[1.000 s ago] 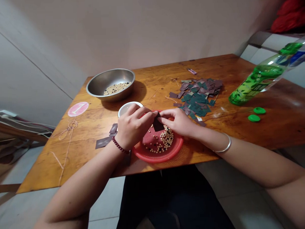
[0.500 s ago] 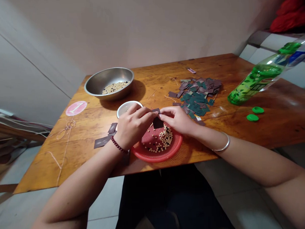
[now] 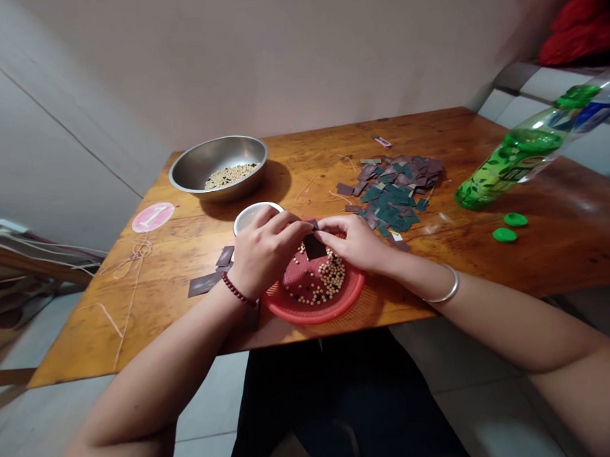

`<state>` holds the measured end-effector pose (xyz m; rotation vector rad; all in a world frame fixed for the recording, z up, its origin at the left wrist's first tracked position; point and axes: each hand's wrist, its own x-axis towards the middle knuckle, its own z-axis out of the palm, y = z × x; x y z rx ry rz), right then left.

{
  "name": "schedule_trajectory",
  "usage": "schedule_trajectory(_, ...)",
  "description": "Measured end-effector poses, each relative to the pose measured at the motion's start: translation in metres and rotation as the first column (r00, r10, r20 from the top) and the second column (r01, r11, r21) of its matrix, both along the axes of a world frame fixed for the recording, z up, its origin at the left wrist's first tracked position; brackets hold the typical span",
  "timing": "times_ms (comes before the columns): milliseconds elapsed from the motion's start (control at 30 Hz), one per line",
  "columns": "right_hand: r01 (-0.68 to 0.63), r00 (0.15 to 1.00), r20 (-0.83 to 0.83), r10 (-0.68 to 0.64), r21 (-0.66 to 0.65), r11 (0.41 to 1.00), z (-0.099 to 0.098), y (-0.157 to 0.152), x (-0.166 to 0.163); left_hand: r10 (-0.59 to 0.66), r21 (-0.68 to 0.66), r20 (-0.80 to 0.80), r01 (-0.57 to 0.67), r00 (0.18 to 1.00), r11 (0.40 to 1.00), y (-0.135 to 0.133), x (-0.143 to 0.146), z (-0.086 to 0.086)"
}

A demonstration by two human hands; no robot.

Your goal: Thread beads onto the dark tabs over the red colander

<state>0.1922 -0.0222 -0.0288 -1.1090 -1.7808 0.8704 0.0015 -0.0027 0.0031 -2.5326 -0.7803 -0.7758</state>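
A red plastic basket with several pale beans sits at the table's front edge. Above it my left hand and my right hand pinch a small dark paper piece together, fingertips meeting at its top. A bead bracelet is on my left wrist, a silver bangle on my right. A small white bowl stands just behind my left hand.
A steel bowl with beans stands at the back left. A heap of dark and green paper pieces lies right of centre. A green bottle and two green caps are on the right. Loose pieces, string and a pink disc lie left.
Both hands stay over the basket. The dark paper piece has shifted slightly between the fingertips; the view moved a little.
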Motion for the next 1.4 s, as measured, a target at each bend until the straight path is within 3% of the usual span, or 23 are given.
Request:
schedule_trajectory(267, 0.017, 0.998, 0.067, -0.018, 0.008, 1.0, 0.0005, -0.0005, 0.0015, -0.032, -0.025, 0.014, 0.033, 0.999, 0.999, -0.0005, 0.0012, -0.002)
schedule_trajectory(733, -0.011, 0.997, 0.08, 0.01, 0.01, 1.0, 0.0016, -0.0022, 0.0019, 0.082, -0.05, 0.14, -0.075, 0.987, 0.996, -0.001, 0.0042, -0.0063)
schedule_trajectory(1100, -0.023, 0.998, 0.064, 0.022, 0.006, 1.0, -0.001, -0.0003, 0.0016, 0.11, -0.126, 0.103, -0.097, 0.989, 0.987, -0.0003, 0.0052, -0.0074)
schedule_trajectory(1400, -0.013, 0.998, 0.069, 0.012, 0.011, 1.0, 0.0002, -0.0006, 0.0021, 0.055, -0.206, 0.047, -0.044, 0.997, 0.978, -0.0022, 0.0042, -0.0038)
